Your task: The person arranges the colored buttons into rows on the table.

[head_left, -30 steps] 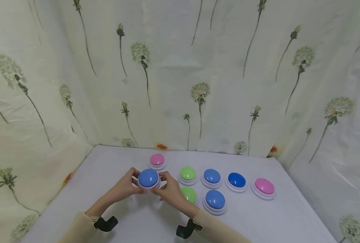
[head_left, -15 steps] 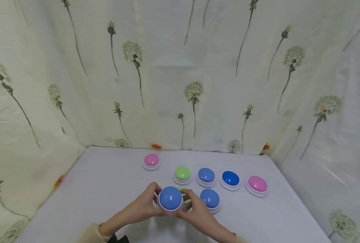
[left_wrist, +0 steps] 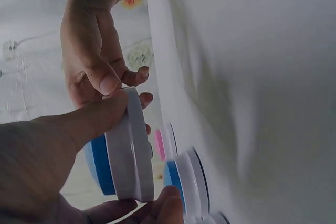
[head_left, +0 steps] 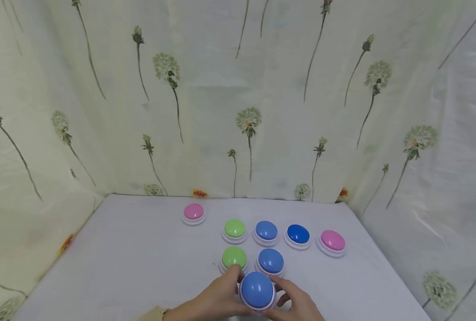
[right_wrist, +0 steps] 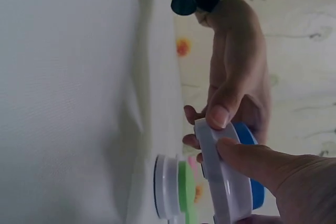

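Note:
A blue domed push button with a white round base (head_left: 257, 290) is held between both hands near the front of the table. My left hand (head_left: 222, 296) grips its left rim, thumb on the near side. From the right, my right hand (head_left: 296, 303) pinches the opposite rim. Both wrist views show the button's white base (left_wrist: 131, 150) raised off the tabletop, tilted with the dome toward me. Just beyond it sit another blue button (head_left: 271, 261) and a green button (head_left: 234, 257), the latter partly covered by my left fingers.
Behind stands a row: a green button (head_left: 235, 228), a blue one (head_left: 266, 230), a darker blue one (head_left: 298, 234) and a pink one (head_left: 333, 240). Another pink button (head_left: 193, 211) sits back left. Flower-printed cloth (head_left: 218, 107) surrounds the white table (head_left: 141, 249).
Both hands have carried the blue button rightward and nearer to me. The near green button, earlier hidden behind the hands, shows again. The head view has shifted slightly right.

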`<state>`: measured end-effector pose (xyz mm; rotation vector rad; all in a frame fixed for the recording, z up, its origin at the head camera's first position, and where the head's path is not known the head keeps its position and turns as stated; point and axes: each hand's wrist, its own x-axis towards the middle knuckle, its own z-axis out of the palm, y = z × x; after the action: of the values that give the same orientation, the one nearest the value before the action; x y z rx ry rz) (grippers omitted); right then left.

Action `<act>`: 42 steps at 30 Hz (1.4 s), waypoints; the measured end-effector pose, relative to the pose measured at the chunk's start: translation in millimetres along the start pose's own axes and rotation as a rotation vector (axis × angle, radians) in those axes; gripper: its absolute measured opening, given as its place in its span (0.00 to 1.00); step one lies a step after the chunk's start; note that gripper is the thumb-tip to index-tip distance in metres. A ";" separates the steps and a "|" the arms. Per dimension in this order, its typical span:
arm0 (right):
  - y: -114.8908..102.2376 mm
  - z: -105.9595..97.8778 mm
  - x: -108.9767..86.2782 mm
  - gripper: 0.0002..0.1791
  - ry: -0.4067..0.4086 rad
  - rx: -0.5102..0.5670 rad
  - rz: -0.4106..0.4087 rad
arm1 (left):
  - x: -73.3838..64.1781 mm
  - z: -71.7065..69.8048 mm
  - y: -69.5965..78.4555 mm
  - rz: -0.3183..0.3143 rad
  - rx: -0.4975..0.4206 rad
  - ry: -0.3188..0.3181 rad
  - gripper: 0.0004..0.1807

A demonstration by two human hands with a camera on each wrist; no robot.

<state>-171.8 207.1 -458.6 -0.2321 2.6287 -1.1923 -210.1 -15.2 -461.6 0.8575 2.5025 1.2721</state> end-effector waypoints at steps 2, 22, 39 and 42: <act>9.4 -5.9 -5.1 0.44 0.016 -0.017 0.033 | 4.2 7.7 6.9 -0.022 0.022 -0.017 0.36; 102.3 -47.3 -35.7 0.49 0.030 -0.136 0.057 | 55.2 80.4 44.0 -0.035 0.301 -0.146 0.36; 162.3 -53.0 -21.4 0.53 0.057 -0.159 0.070 | 75.7 104.0 39.5 0.036 0.343 -0.152 0.30; 163.3 -55.0 -21.5 0.53 0.056 -0.159 0.075 | 75.7 103.6 39.1 0.047 0.324 -0.165 0.30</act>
<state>-174.0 358.4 -543.7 -0.1294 2.7570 -0.9809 -211.6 116.4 -487.9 1.0479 2.6037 0.7791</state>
